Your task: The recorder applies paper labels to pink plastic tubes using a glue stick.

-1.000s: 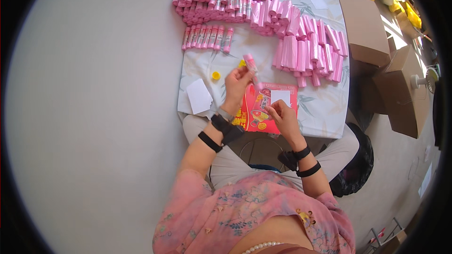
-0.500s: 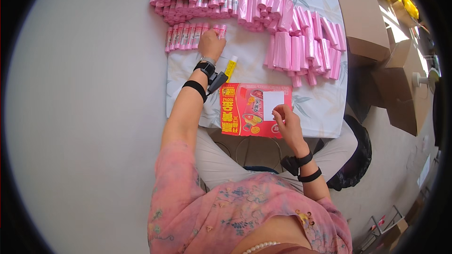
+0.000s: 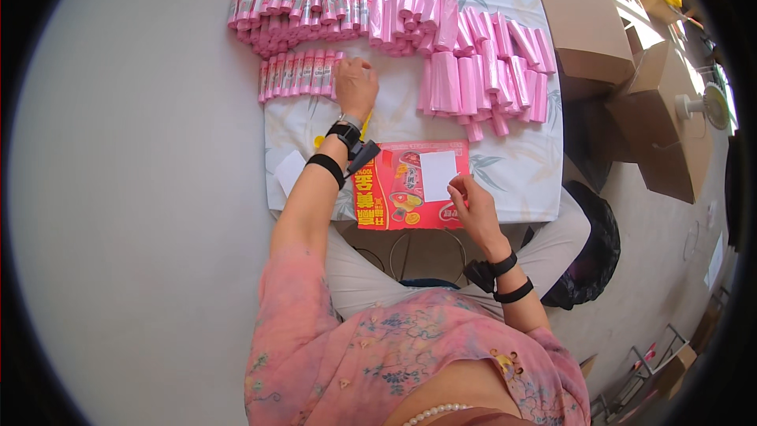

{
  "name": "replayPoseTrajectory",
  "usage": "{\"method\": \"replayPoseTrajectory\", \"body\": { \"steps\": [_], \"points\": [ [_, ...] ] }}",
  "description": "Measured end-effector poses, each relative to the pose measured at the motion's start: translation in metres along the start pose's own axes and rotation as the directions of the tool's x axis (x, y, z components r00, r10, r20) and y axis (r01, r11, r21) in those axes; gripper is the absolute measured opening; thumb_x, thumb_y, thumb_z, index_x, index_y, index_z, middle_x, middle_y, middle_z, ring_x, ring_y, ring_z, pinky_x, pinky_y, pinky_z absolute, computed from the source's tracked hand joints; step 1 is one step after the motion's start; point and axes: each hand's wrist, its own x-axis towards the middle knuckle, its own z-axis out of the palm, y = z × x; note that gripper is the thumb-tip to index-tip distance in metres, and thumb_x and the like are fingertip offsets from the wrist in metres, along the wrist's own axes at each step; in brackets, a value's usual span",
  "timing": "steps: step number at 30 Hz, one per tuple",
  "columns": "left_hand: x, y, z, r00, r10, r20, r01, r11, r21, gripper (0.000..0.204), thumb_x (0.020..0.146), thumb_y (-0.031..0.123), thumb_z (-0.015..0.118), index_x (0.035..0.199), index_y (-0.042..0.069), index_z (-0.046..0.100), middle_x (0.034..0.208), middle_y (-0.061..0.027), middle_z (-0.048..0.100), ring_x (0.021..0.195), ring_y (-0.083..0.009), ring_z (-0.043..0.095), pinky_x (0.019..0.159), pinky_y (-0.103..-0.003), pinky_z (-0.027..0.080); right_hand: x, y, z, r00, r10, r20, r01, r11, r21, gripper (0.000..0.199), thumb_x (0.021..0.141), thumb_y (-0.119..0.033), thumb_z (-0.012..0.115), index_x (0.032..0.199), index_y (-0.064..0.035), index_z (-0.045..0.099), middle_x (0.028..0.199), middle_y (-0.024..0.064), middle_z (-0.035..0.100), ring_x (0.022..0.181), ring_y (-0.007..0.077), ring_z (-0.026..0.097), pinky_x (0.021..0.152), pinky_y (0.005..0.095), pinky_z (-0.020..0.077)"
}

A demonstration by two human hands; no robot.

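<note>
My left hand (image 3: 356, 87) reaches forward and rests at the right end of a short row of pink rolls (image 3: 300, 75), fingers curled over the last roll. My right hand (image 3: 471, 203) sits at the near edge of the cloth, fingertips pinching the lower right corner of a red printed sheet (image 3: 410, 184) that carries a white label (image 3: 438, 176). A yellow stick (image 3: 366, 125) lies partly hidden under my left wrist. Large piles of pink rolls (image 3: 473, 71) fill the far side of the cloth.
A white patterned cloth (image 3: 520, 166) covers the low table. A small white card (image 3: 289, 173) and a yellow cap (image 3: 318, 141) lie at its left. Brown cardboard boxes (image 3: 579, 16) stand to the right, with a dark bag (image 3: 590, 256) by my right knee.
My left hand carried a pink roll from above the red sheet out to the row at far left and set it at the row's end. My right hand stayed on the sheet.
</note>
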Motion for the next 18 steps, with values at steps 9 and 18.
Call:
{"method": "replayPoseTrajectory", "body": {
  "steps": [9,18],
  "points": [
    [-0.061,0.054,0.058,0.829,-0.371,0.419,0.551,0.674,-0.492,0.036,0.075,0.018,0.077,0.102,-0.002,0.063,0.091,-0.0150,0.071,0.079,-0.0245,0.071,0.073,-0.036,0.058,-0.007,-0.011,-0.012,0.996,-0.089,-0.032,0.089,0.996,-0.010,0.013,0.097,-0.008,0.066,0.106,0.0010,0.062,0.090,0.0147,0.070,0.080,0.0251,0.069,0.074,0.0332,0.0539],
    [-0.069,0.081,0.048,0.645,-0.471,0.601,0.740,0.188,-0.646,0.032,0.082,0.012,0.076,0.107,0.000,0.061,0.092,-0.0092,0.069,0.078,-0.0188,0.070,0.065,-0.034,0.061,-0.032,-0.010,-0.024,0.995,-0.067,-0.072,0.067,0.998,0.003,0.014,0.096,-0.011,0.067,0.104,-0.0005,0.063,0.094,0.0174,0.071,0.084,0.0323,0.070,0.073,0.0388,0.0545]
  ]
}}
